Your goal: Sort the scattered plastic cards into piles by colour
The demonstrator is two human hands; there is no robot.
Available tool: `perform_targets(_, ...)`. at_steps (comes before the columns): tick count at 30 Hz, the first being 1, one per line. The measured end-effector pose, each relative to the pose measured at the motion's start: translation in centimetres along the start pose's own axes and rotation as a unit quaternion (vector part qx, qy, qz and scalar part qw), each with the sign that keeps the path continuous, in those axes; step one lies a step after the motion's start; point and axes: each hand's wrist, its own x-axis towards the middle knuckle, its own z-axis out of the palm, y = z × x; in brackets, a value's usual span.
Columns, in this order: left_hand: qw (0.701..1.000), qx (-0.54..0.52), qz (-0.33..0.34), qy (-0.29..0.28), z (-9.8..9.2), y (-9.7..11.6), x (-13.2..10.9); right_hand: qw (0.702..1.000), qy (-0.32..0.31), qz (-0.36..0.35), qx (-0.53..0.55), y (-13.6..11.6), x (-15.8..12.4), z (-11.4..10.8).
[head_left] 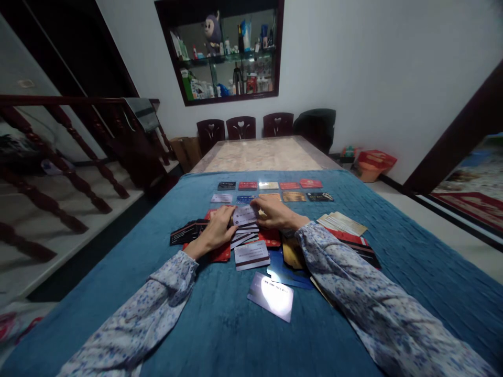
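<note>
A pale lilac plastic card (244, 214) with printed lines is between my two hands, above the middle of a blue cloth. My left hand (218, 228) grips its left edge with thumb and fingers. At the card's right edge, my right hand (273, 212) has its fingers closed, with the tips partly hidden. Beneath my hands lie overlapping red cards (271, 238) and striped whitish cards. Closer to me are a whitish card (252, 255) with a dark stripe, blue cards (288, 272), gold cards (294, 254) and a shiny lilac card (271, 294).
Two rows of spread cards, including a black card (320, 197), lie beyond my hands. Dark cards (188, 232) are heaped left, cream cards (342, 223) right. The blue cloth (196, 324) covers the table's near part. Chairs (240, 127) stand at the far end, a railing (63, 173) left.
</note>
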Motion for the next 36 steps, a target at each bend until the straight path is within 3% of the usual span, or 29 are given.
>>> perform_targets(5, 1.0, -0.004, 0.003, 0.011, -0.1, 0.0, 0.0, 0.999, 0.017, 0.007, -0.034, 0.7, 0.3, 0.8)
perform_targets(11, 1.0, -0.008, 0.003, 0.012, 0.2, -0.8, 0.2, 1.0, 0.002, -0.02, -0.008, 0.4, 0.0, -0.3)
perform_targets(20, 1.0, 0.001, 0.0, -0.003, -0.1, -1.1, 0.3, 1.0, -0.003, 0.008, 0.019, 0.5, 0.1, -0.2)
perform_targets(36, 0.999, -0.02, -0.004, -0.047, -1.7, -1.6, 0.6, 0.996, -0.072, 0.029, -0.037, -1.1, 0.8, -1.8)
